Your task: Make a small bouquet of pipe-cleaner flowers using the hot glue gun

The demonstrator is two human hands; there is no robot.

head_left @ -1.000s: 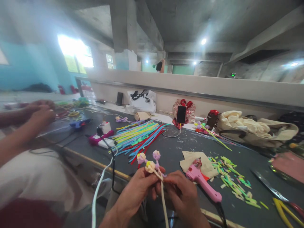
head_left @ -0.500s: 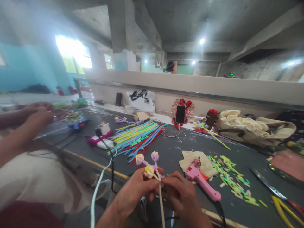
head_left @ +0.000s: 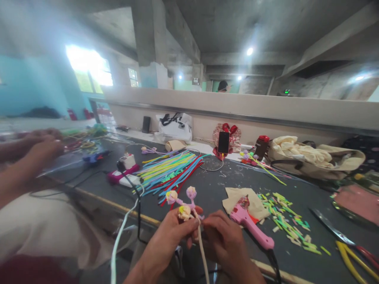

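A small sprig of pipe-cleaner flowers with purple and cream heads is pinched between the thumb and fingers of my left hand. From the pinch a pale stem hangs down toward the lower edge. My right hand is closed close beside the stem, its fingertips at the base of the flowers by a short purple piece; what they grip is too small to make out. The pink glue gun lies to the right of my right hand, its nozzle over a beige cloth.
Colored pipe cleaners lie behind my hands, near a power strip. Cut pieces and scissors are at right. A phone leans on a bag. Another person's hands are at far left.
The stem's lower end has swung slightly to the right. Both my hands keep their grasp at the flower base. The view has shifted slightly.
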